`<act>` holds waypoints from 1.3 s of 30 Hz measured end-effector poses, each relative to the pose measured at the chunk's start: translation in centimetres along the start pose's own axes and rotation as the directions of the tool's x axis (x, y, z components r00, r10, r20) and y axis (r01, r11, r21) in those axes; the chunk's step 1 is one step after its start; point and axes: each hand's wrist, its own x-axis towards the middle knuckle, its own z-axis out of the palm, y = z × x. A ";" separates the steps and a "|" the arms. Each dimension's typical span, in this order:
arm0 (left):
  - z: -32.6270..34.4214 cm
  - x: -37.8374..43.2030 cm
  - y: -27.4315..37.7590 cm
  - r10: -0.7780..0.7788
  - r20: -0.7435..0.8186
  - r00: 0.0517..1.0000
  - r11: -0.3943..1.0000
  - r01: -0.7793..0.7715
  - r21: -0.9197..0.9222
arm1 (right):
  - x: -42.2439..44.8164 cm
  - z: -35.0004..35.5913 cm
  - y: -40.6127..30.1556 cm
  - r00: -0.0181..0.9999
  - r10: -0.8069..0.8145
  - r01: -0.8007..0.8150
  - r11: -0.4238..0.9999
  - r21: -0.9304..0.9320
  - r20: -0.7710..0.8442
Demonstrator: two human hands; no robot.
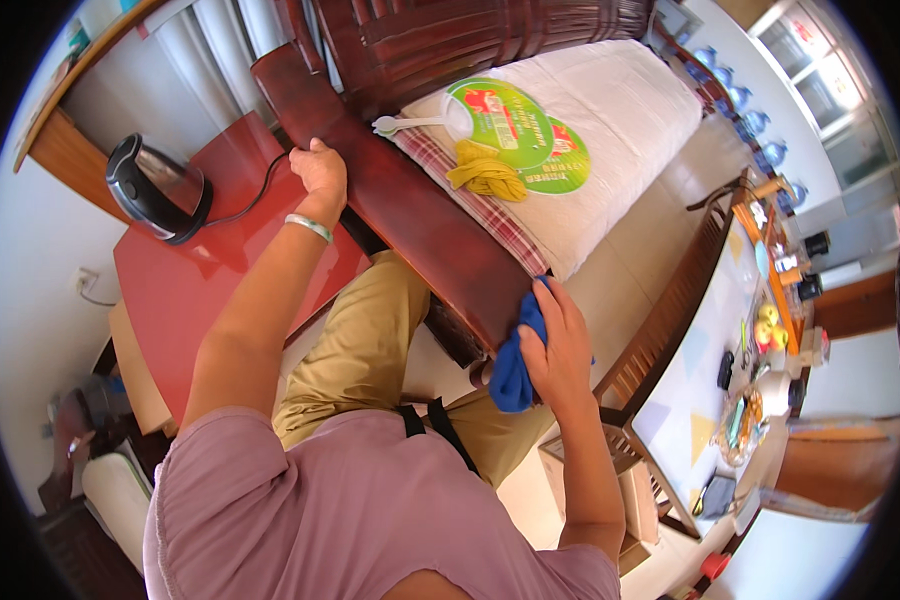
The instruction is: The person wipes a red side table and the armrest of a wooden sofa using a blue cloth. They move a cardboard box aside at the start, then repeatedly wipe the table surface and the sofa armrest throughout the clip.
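Observation:
A blue cloth [513,369] is bunched under my right hand [562,345], which presses it against the near end of a dark red wooden armrest [427,214]. My left hand [319,176] is at the armrest's left edge, fingers curled down. Whether it grips the edge is hidden. A black power cord [266,184] runs from an electric kettle [157,187] towards that hand; I cannot tell if they touch. The armrest belongs to a wooden bench with a slatted back [435,52].
The kettle stands on a red tabletop [217,300] at left. On the bench's white cushion [615,97] lie two green hand fans [514,112] and a yellow cloth [487,171]. At right, a wooden chair [664,315] adjoins a table [675,420] bearing fruit [769,328] and small items.

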 end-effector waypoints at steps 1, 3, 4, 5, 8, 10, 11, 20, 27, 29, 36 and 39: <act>0.0 0.1 0.0 0.012 0.008 1.000 1.000 -0.012 0.013 | 1.9 0.4 -0.4 0.999 -0.001 0.001 1.000 0.010 0.046; -0.3 0.3 -0.1 0.029 0.019 0.999 0.999 -0.030 0.038 | 5.5 2.0 -1.0 0.992 -0.109 0.110 0.994 -0.019 0.067; -0.2 0.1 0.3 0.035 0.022 0.999 0.997 -0.037 0.062 | 7.2 3.0 -1.3 0.986 -0.144 0.146 0.989 -0.020 0.086; -0.4 -0.3 0.5 0.030 0.046 0.998 0.997 -0.033 0.077 | 8.6 3.9 -1.5 0.978 -0.180 0.183 0.983 -0.020 0.106; -0.3 -1.0 0.7 0.059 0.048 0.997 0.991 -0.065 0.117 | 11.5 5.8 -1.7 0.966 -0.187 0.191 0.982 -0.004 0.180; -0.5 -1.1 0.5 0.084 0.026 0.996 0.992 -0.086 0.093 | 12.1 5.6 -2.1 0.951 -0.170 0.174 0.985 0.007 0.260; -0.5 -1.2 0.4 0.098 0.017 0.995 0.991 -0.099 0.085 | 11.7 6.0 -1.5 0.955 -0.208 0.211 0.977 0.008 0.212; -0.7 -0.5 -0.1 0.097 0.067 0.993 0.991 -0.103 0.088 | 6.9 2.9 -1.9 0.961 -0.147 0.179 0.977 -0.119 0.234; -6.2 -5.4 1.7 0.219 0.162 0.962 0.959 -0.243 0.147 | 2.7 2.4 -0.6 0.988 -0.155 0.155 0.988 0.004 0.019; -9.3 -9.8 2.0 0.399 0.266 0.878 0.916 -0.395 -0.069 | 2.4 2.6 -0.8 0.995 -0.081 0.083 0.996 0.035 -0.052; -18.1 -26.2 -1.5 0.137 0.908 0.396 0.647 0.658 -0.385 | -0.7 1.8 -0.9 0.975 0.215 -0.153 0.838 0.524 -0.060; -19.9 -28.6 -0.7 0.020 0.985 0.173 0.334 0.927 -0.170 | -2.8 2.1 -5.0 0.993 0.070 -0.106 0.899 0.426 0.098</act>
